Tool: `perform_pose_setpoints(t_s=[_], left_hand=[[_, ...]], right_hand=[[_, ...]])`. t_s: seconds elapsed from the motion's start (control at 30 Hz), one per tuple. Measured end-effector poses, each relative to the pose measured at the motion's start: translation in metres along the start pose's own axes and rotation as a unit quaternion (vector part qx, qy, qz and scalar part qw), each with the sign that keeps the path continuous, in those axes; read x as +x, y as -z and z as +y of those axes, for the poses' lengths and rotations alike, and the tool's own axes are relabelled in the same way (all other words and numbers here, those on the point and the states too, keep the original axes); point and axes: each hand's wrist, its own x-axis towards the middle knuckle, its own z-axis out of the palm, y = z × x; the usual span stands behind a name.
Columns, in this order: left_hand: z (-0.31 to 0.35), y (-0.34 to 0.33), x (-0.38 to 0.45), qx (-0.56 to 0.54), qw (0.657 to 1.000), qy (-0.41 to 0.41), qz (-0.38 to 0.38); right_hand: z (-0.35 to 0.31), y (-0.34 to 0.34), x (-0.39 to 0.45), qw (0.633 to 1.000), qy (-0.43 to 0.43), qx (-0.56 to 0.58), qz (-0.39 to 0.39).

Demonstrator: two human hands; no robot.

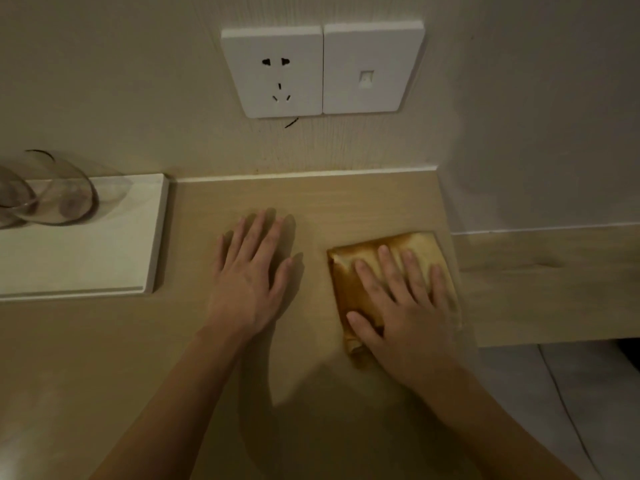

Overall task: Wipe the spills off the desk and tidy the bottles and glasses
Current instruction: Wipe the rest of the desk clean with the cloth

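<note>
Worktop (pixel 242 393): pale wood, against wall.
Left hand (pixel 251 271): flat, fingers straight.
Right hand (pixel 403 306): flat, pressing yellow cloth (pixel 349 289) near right edge.

Dim beige wall (pixel 138 81) carries a white socket (pixel 273 72) beside a switch (pixel 372 69).

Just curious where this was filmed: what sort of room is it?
Probably a hotel room or bedroom: a wooden desk built against the wall, glasses on a white tray, and a wall socket above.
</note>
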Motion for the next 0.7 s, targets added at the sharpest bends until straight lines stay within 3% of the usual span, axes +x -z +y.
perform_pose_setpoints(t_s=[0.23, 0.47, 0.7], left_hand=[[-0.009, 0.01, 0.003, -0.009, 1.0, 0.006, -0.002], [-0.005, 0.012, 0.013, -0.006, 1.0, -0.008, -0.012], [-0.006, 0.011, 0.02, -0.004, 1.0, -0.015, -0.008]], right_hand=[[0.024, 0.019, 0.061, 0.997, -0.076, 0.023, 0.004], [-0.011, 0.01, 0.069, 1.0, -0.016, 0.013, 0.01], [0.034, 0.017, 0.063, 0.999, -0.041, 0.004, 0.032]])
